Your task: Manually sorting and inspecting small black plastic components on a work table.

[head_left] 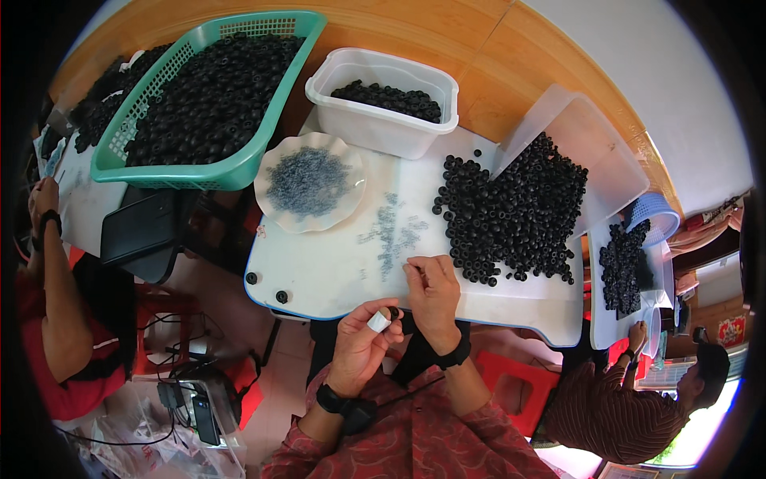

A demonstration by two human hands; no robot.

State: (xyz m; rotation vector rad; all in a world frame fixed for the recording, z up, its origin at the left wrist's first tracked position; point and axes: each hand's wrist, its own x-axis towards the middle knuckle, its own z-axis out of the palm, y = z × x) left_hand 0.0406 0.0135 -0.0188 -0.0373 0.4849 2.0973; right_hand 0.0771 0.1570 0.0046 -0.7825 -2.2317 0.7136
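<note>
My left hand (361, 342) is closed in front of the table's near edge, with a small round black part (393, 313) between its fingertips. A white wrap (379, 321), perhaps tape on a finger, shows there too. My right hand (433, 299) is held over the near edge with thumb and forefinger pinched together; anything between them is too small to make out. Just beyond it, small clear pieces (388, 235) lie scattered on the white table (319, 267). A heap of black ring-shaped parts (511, 211) lies to the right of them.
A scalloped plate (351, 199) holds more clear pieces. Behind stand a white tub (383, 134) and a green basket (231, 172) with black parts. A clear bin (610, 152) lies tipped by the heap. Co-workers sit left (68, 319) and right (614, 411). Red stool (519, 383) nearby.
</note>
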